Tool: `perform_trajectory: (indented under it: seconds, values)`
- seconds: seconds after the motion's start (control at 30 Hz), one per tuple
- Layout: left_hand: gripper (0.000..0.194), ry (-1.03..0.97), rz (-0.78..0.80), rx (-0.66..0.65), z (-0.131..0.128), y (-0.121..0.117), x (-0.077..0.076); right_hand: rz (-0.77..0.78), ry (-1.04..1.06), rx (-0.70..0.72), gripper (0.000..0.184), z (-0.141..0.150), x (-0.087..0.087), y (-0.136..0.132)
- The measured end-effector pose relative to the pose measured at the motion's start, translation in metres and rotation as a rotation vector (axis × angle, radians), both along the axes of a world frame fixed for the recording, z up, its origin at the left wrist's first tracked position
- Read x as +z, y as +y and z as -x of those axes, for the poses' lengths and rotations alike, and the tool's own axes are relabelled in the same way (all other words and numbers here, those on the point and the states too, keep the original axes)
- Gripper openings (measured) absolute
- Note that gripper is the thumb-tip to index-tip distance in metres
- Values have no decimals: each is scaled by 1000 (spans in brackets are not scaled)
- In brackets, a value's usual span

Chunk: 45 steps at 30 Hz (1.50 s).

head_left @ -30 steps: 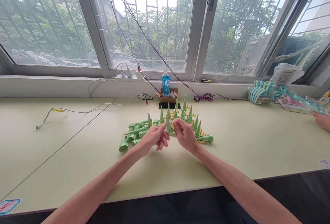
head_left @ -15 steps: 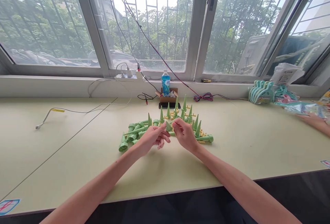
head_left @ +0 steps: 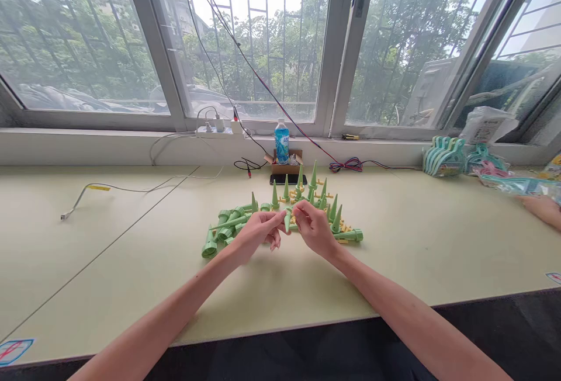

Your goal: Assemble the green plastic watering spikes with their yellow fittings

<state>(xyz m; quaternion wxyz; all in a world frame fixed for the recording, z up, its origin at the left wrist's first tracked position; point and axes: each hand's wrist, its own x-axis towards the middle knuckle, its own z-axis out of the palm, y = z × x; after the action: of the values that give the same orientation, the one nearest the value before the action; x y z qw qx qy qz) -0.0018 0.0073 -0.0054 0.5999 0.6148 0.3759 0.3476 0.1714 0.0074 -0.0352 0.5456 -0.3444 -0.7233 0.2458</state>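
My left hand (head_left: 258, 235) pinches a green plastic plant-watering spike (head_left: 287, 221) between thumb and fingers, its tip pointing down. Close beside it, my right hand (head_left: 313, 230) is closed in a pinch; whatever lies between those fingertips is too small to make out. Green spikes with wide screw collars (head_left: 228, 232) lie heaped on the left. Behind and right of my hands, several spikes (head_left: 312, 176) stand upright, some with yellow side valves. Loose yellow valves (head_left: 345, 227) lie partly hidden behind my right hand.
A small cardboard box (head_left: 287, 168) with a blue bottle (head_left: 281, 142) stands at the back, a black phone (head_left: 288, 179) before it. Cables (head_left: 346, 164) run along the wall. At right are small hangers (head_left: 443, 157) and another person's hand (head_left: 543, 211).
The spike in my left hand has turned so its tip points down. My right hand stays nearly in place. At far right, the other person's hand has shifted slightly right.
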Motion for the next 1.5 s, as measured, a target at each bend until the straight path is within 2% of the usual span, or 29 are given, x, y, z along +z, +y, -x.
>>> perform_trajectory:
  seconds: [0.2,0.47,1.13,1.5]
  values:
    - [35,13,-71,-12,2,1,-3,8,7,4,26,0,-1,0]
    - [28,44,-199,53,-1,-4,1,7,8,8,26,1,-1,1]
    - [29,126,-436,164,-3,-5,-1,88,54,28,29,1,0,0]
    - [24,224,-619,266,-7,-7,-3,155,92,44,33,1,-2,1]
